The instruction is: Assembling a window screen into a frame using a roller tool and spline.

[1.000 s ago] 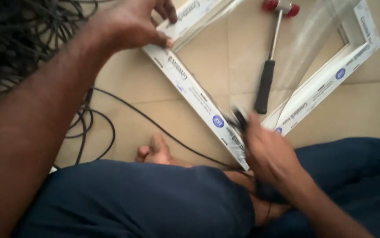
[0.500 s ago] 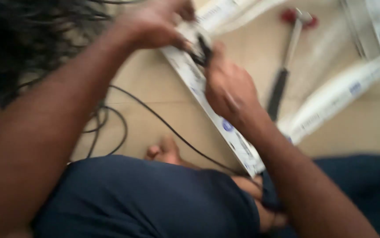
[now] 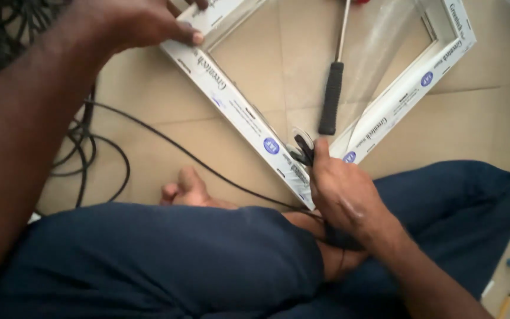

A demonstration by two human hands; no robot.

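Head view, looking down, shows nearest of all the person's crossed legs in dark blue trousers (image 3: 166, 260), a bare foot (image 3: 187, 189) poking out over the beige tiled floor (image 3: 148, 136). Just beyond the knees, the right hand (image 3: 343, 198) closes its fingers around a small dark tool (image 3: 304, 147) (too small and shadowed to tell its kind), pressing it at the near corner of a white plastic window frame with printed protective film (image 3: 237, 109), which lies flat on the floor ahead of the legs. A thin black cable (image 3: 166, 142) runs under that corner toward a loose coil on the left. Inside the frame lies a hammer with a black rubber grip and metal shaft (image 3: 332, 97). Farthest off, the left hand (image 3: 142, 23) rests on the frame's far rail, fingers curled over its edge. The frame looks stiff and fairly light, its film slick, so it is probably best gripped along the rails near a corner.
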